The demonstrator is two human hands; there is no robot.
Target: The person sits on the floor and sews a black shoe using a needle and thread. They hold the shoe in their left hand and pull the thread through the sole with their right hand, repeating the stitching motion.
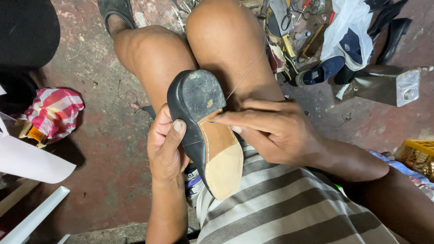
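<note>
Two hands steady an upturned black leather shoe with a tan sole patch [212,144] against the knees: the left hand [165,144] wraps its side to brace it, while the right hand [271,129] pinches a taut thin thread [246,72] at the patch's edge

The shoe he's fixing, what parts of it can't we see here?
- Top of the black shoe: head view, it is turned sole up, facing away.
- Its far side: the left hand wraps round it.
- Whatever the right hand pinches at the tan sole: too small, covered by fingertips.
- Where the thin thread ends: it fades out against the knee.
</note>
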